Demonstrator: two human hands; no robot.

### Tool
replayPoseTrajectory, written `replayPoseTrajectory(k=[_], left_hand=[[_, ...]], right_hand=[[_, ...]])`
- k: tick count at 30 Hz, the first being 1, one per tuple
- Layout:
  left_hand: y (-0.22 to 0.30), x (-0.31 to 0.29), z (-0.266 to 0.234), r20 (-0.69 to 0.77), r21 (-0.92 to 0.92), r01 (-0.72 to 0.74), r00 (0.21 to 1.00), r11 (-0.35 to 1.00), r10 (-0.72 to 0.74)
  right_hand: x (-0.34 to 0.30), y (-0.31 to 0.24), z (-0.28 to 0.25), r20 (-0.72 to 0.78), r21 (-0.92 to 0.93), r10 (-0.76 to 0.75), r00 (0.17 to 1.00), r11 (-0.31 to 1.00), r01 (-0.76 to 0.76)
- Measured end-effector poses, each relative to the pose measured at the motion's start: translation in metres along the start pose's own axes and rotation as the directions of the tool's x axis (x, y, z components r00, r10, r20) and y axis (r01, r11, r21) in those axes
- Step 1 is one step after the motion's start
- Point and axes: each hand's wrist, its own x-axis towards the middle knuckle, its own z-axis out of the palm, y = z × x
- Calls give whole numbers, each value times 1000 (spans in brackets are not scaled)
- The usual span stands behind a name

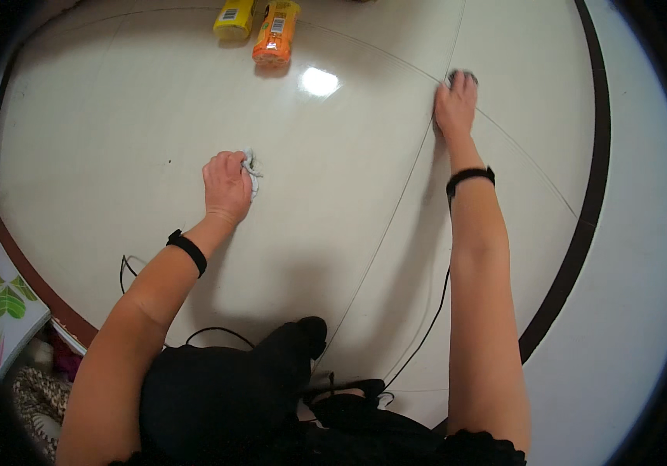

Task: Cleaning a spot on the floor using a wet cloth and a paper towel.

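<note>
My left hand point(226, 185) is closed round a crumpled whitish-blue cloth point(253, 172) and rests low on the cream tiled floor point(333, 194). Part of the cloth sticks out past the thumb side; the rest is hidden in the palm. Farther off to the right, my right hand point(456, 109) reaches out with its fingers over a small dark grey object point(470, 78). That object lies at the floor near a tile seam, mostly covered, and its kind is hard to make out.
An orange bottle point(275, 35) and a yellow bottle point(234, 22) are at the far edge. A dark border strip point(599, 132) curves along the right. At the lower left are a leaf-patterned box point(7, 299) and patterned fabric point(38, 400). Black cables point(427, 334) trail near my legs.
</note>
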Motion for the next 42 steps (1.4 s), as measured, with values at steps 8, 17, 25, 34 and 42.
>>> replayPoseTrajectory(k=[8,17,25,34,42], left_hand=[[-10,-8,3,-19,18,38,999,999,-38],[-14,-11,6,2,25,62,998,998,-62],[-14,-5,7,-49,48,16,999,999,-13],[-14,9,9,-26,87,30,999,996,-28],[-17,-4,7,-38,125,26,999,992,-21]], right_hand=[[26,-150,-35,36,268,-334,942,911,313],[-189,-253,-128,-60,866,-794,604,260,428],[-287,-148,-176,99,989,-821,562,144,35],[-138,-82,-112,123,541,-73,990,841,-5],[-296,-142,-184,174,856,-857,485,374,355]])
